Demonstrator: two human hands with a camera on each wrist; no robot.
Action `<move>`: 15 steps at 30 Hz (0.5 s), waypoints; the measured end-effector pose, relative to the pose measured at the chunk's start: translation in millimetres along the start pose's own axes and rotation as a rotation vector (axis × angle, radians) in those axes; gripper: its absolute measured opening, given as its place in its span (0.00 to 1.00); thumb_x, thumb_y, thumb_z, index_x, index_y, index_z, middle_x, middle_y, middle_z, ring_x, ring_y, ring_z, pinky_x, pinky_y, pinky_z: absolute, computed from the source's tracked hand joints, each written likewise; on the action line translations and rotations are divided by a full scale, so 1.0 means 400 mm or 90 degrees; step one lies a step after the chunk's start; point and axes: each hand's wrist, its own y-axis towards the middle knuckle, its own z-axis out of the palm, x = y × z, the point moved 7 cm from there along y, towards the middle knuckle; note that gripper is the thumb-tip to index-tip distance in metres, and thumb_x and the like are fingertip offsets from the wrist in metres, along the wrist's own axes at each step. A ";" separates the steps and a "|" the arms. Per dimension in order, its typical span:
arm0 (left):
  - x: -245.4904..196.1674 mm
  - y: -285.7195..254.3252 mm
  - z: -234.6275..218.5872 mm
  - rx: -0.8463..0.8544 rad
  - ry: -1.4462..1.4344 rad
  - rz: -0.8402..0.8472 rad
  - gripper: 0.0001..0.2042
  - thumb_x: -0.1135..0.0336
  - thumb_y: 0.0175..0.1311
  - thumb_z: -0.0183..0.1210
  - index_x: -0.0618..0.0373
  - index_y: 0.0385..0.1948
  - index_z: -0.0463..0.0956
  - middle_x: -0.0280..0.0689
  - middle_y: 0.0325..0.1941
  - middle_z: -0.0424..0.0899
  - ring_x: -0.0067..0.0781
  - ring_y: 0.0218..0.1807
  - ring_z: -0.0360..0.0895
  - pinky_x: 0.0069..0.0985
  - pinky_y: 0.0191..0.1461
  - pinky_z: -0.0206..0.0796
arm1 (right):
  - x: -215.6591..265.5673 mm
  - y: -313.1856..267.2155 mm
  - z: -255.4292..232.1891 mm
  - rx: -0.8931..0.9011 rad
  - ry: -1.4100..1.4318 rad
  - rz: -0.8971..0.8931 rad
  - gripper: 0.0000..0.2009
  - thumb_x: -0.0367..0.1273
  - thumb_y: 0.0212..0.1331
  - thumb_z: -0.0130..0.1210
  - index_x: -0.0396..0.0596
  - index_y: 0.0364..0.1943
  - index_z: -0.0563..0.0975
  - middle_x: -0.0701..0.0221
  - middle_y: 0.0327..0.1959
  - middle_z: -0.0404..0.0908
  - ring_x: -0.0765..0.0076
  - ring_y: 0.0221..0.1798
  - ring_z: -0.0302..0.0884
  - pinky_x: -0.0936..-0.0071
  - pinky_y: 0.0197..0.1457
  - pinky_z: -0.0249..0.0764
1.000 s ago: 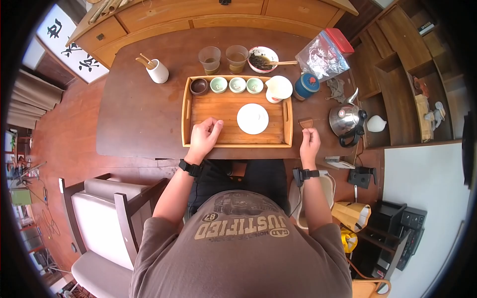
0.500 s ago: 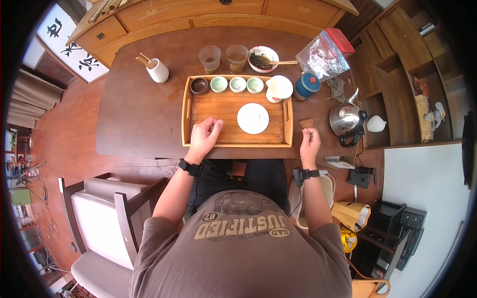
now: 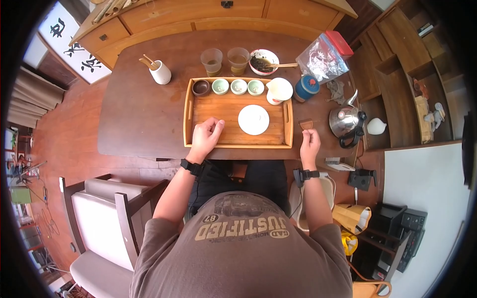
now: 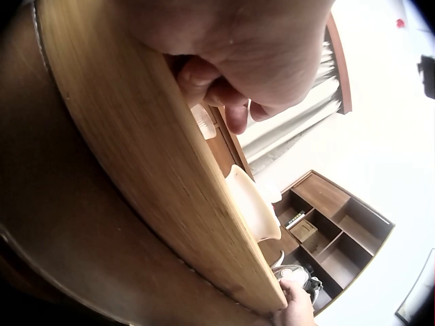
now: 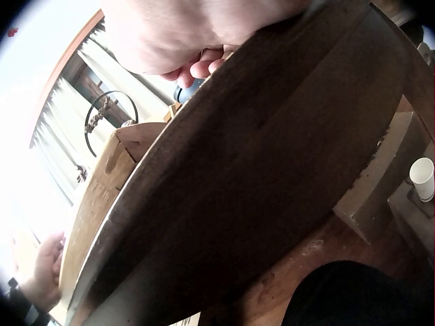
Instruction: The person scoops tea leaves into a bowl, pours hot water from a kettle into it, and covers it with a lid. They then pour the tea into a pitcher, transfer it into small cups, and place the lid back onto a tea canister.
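Note:
My left hand (image 3: 206, 136) rests over the front rim of the wooden tray (image 3: 238, 145), left of centre, with fingers loosely curled and nothing held. In the left wrist view its fingers hang just inside the tray wall. At the table's front edge, right of the tray, lies my right hand (image 3: 310, 145), also loosely curled. A small brown wedge-shaped piece (image 3: 306, 124) is right beyond its fingertips. Inside the tray stand a white lidded bowl (image 3: 253, 119), a white pitcher (image 3: 279, 91), a dark brown cup (image 3: 201, 88) and three pale green cups (image 3: 239, 87) in a row.
Behind the tray are two clear cups (image 3: 211, 60) and a bowl of dark leaves (image 3: 263, 62). A blue canister (image 3: 306, 88), a plastic bag (image 3: 323, 59) and a steel kettle (image 3: 345, 119) stand to the right. A white holder with wooden tools (image 3: 160, 73) is at left.
The head view has shifted slightly, so the table and tray appear a little lower. Both hands keep their places, and nothing on the table has been moved.

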 end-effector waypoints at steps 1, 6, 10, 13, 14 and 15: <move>-0.001 -0.001 -0.001 -0.005 0.004 -0.004 0.16 0.60 0.78 0.63 0.64 0.32 0.83 0.35 0.16 0.72 0.23 0.19 0.63 0.30 0.26 0.58 | -0.002 0.000 0.000 0.000 0.003 0.006 0.08 0.29 0.74 0.60 0.41 0.35 0.77 0.74 0.29 0.74 0.79 0.29 0.64 0.75 0.34 0.64; -0.012 -0.004 -0.001 -0.017 0.039 0.011 0.16 0.58 0.76 0.65 0.62 0.32 0.83 0.42 0.16 0.74 0.36 0.17 0.69 0.35 0.27 0.63 | -0.010 -0.002 -0.002 -0.006 0.042 0.013 0.08 0.29 0.75 0.60 0.41 0.36 0.77 0.77 0.29 0.73 0.80 0.30 0.64 0.75 0.34 0.64; -0.009 -0.010 0.002 -0.019 0.055 0.020 0.16 0.57 0.76 0.65 0.61 0.32 0.84 0.44 0.18 0.78 0.43 0.20 0.75 0.38 0.29 0.67 | -0.041 0.002 -0.006 0.008 0.130 0.121 0.08 0.30 0.77 0.58 0.42 0.38 0.78 0.80 0.30 0.72 0.82 0.32 0.66 0.76 0.37 0.66; -0.021 -0.012 0.003 -0.024 0.071 0.039 0.16 0.55 0.75 0.65 0.60 0.33 0.83 0.43 0.19 0.81 0.45 0.21 0.78 0.39 0.30 0.69 | 0.034 0.000 -0.002 0.026 0.165 0.179 0.06 0.31 0.78 0.58 0.42 0.43 0.79 0.79 0.33 0.75 0.82 0.36 0.70 0.77 0.41 0.70; -0.034 -0.014 0.004 -0.020 0.083 0.049 0.16 0.55 0.75 0.65 0.59 0.34 0.83 0.43 0.20 0.82 0.46 0.22 0.80 0.39 0.30 0.70 | 0.056 -0.003 0.015 0.022 0.171 0.176 0.06 0.31 0.78 0.58 0.42 0.43 0.79 0.79 0.33 0.75 0.82 0.36 0.70 0.77 0.41 0.70; -0.048 -0.016 0.006 -0.014 0.117 0.065 0.15 0.54 0.75 0.65 0.58 0.35 0.83 0.43 0.22 0.83 0.46 0.24 0.81 0.39 0.32 0.72 | 0.093 -0.008 0.041 0.047 0.162 0.116 0.05 0.31 0.78 0.58 0.43 0.47 0.78 0.78 0.36 0.76 0.82 0.37 0.71 0.78 0.43 0.72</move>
